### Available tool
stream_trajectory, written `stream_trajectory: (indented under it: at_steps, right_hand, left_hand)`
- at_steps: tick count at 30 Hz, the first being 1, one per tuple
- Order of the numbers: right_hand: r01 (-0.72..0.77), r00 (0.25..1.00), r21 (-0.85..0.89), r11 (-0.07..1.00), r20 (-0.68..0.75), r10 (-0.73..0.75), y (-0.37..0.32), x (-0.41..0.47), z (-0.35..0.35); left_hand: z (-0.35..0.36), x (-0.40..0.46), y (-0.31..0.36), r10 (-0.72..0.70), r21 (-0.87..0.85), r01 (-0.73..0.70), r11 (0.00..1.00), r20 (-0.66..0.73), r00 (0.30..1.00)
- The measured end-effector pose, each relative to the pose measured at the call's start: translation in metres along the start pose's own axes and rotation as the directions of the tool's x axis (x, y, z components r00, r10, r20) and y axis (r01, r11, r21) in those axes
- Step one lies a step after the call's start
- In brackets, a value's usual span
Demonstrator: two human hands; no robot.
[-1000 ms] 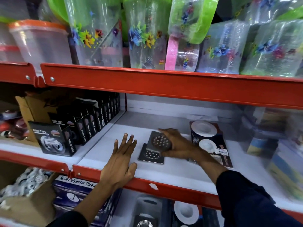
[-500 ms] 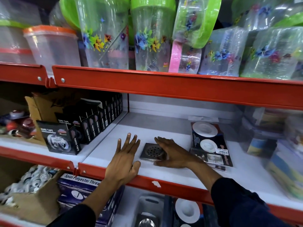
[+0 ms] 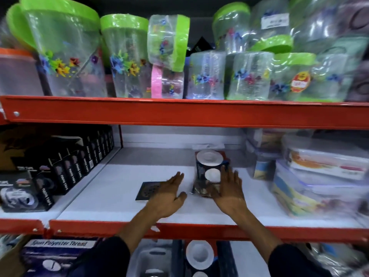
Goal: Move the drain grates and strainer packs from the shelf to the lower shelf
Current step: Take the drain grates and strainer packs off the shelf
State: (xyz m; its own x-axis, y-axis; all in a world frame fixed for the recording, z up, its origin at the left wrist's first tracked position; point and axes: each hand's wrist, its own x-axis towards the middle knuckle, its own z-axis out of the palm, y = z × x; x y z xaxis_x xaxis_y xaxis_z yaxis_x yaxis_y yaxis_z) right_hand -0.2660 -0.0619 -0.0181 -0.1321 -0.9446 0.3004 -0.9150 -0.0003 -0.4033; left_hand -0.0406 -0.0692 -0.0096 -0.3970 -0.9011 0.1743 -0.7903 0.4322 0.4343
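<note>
White shelf (image 3: 111,188) with red front edge, shop racking. Left hand (image 3: 166,193) flat, fingers apart, covering the square dark metal drain grate (image 3: 145,189) mid-shelf. Right hand (image 3: 229,191) open, fingers spread on the dark carded strainer pack (image 3: 209,166) just beside.

We note orange-red steel shelving (image 3: 179,113) with white boards (image 3: 111,196). Upper tier: clear floral containers with green lids (image 3: 123,56). Left bay: black tape boxes (image 3: 65,172). Right: stacked lidded tubs (image 3: 319,176), blurred.
</note>
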Motion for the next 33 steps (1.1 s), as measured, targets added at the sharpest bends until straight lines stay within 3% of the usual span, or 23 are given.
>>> stream_trajectory:
  at_steps: [3,5,10,14,19,26,29,33]
  right_hand:
    - [-0.199,0.978,0.162,0.967,0.098,0.184,0.02,0.003,-0.013]
    - [-0.254,0.962,0.279,0.926,0.173,0.212,0.024,0.001,-0.019]
    - [-0.168,0.982,0.359,0.918,0.141,0.125,0.028,-0.018,-0.028]
    - [-0.138,0.983,0.379,0.915,0.166,0.08,0.032,-0.033,-0.034]
    - [-0.153,0.969,0.292,0.944,0.231,0.086,0.04,-0.05,-0.041]
    - [-0.167,0.938,0.092,0.982,0.321,0.129,0.037,-0.074,-0.047]
    - [-0.118,0.967,-0.049,0.992,0.22,0.126,0.027,-0.084,-0.047]
    - [0.103,0.995,-0.127,0.987,0.009,-0.103,0.01,-0.081,-0.039]
  left_hand:
    - [0.019,0.032,0.028,-0.092,-0.167,0.104,0.98,0.075,0.993]
    - [0.03,0.045,0.037,-0.106,-0.221,0.118,0.968,0.068,0.992]
    - [0.038,0.053,0.043,-0.107,-0.215,0.097,0.972,-0.036,0.994]
    - [0.038,0.045,0.043,-0.118,-0.244,0.106,0.964,-0.033,0.993]
    - [0.047,0.022,0.051,-0.083,-0.294,0.06,0.954,-0.064,0.995]
    - [0.041,-0.004,0.063,-0.009,-0.237,-0.002,0.971,-0.045,0.999]
    - [0.032,-0.021,0.056,0.01,-0.143,-0.031,0.989,-0.147,0.989]
    - [0.007,-0.045,0.025,0.046,0.054,-0.03,0.998,-0.331,0.942]
